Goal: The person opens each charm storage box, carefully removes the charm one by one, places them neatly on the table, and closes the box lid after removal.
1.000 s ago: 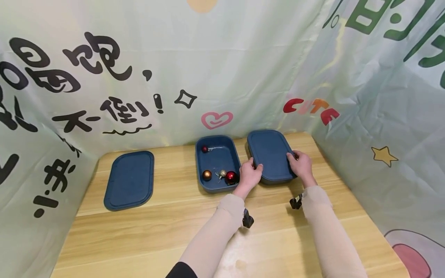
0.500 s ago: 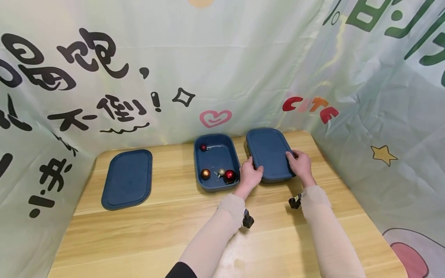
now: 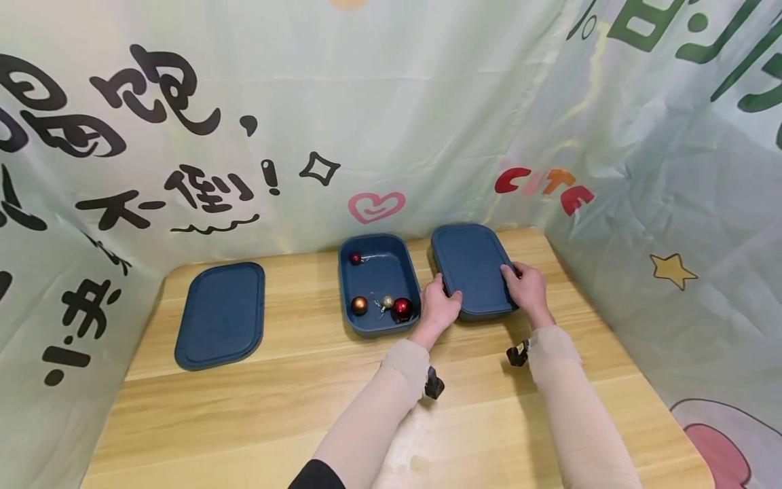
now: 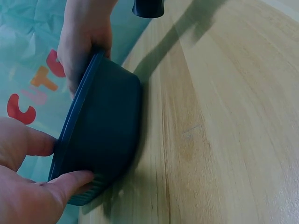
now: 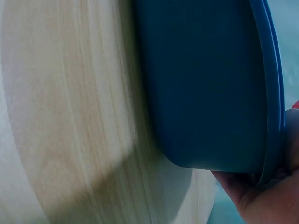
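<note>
Left hand (image 3: 437, 304) is clamped on the left edge of a covered blue box (image 4: 114, 116), toward its near corner; the left wrist view shows one digit against the rim and another along the side wall. Right hand (image 3: 529, 291) is clamped on the opposite edge, thumb at the margin of the lid (image 3: 473, 268), the rest mostly hidden below. This box sits at the back right of the table (image 3: 244, 428), lid lying over its top, base meeting the wood, far edge close to the hanging cloth (image 3: 391, 122). On its left, a narrow gap parts it from an open box (image 3: 387, 275), and the left hand fills the near end of that gap; whether its back touches the open box's rim, I cannot tell. A copper ball (image 3: 359, 305), a small gold ball (image 3: 387, 301) and a large red ball (image 3: 402, 310) lie along the near end inside, with a small red ball (image 3: 355, 258) near the far left corner. Farther left, well apart across a broad stretch of wood, rests a loose lid (image 3: 221, 316). A strip of wood runs between the right hand and the table's right edge, while the widest room spreads on the near side, crossed by both forearms
</note>
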Available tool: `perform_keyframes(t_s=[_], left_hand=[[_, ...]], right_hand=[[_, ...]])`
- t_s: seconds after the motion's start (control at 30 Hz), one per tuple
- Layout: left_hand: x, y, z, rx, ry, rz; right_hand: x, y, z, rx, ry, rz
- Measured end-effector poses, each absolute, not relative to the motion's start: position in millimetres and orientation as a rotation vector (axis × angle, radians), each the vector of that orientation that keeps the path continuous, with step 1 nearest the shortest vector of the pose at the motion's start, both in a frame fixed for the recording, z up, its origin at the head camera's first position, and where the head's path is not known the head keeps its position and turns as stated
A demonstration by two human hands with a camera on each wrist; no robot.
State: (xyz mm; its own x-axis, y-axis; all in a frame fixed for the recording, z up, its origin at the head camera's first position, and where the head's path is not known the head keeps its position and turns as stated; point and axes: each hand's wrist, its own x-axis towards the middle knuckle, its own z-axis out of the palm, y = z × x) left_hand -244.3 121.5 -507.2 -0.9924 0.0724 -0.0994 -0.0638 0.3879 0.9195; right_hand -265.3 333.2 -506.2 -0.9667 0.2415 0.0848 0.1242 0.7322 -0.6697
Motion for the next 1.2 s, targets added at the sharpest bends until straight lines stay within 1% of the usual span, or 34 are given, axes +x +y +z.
perform_keyframes(t_s=[0.23, 0.73, 1.2], left_hand=[[-245.1, 120.4, -505.1, 0.035, 2.556, 1.629], [-244.7, 119.0, -502.2, 0.061, 2.555, 1.607], [-247.6, 120.3, -505.9, 0.085, 2.534, 1.613]], right_hand=[[-266.3, 332.3, -505.7, -0.336, -2.747, 1.069], [-267.5, 334.2, -507.6, -0.301, -2.710, 1.054], [-267.7, 333.9, -506.4, -0.325, -2.654, 1.075]])
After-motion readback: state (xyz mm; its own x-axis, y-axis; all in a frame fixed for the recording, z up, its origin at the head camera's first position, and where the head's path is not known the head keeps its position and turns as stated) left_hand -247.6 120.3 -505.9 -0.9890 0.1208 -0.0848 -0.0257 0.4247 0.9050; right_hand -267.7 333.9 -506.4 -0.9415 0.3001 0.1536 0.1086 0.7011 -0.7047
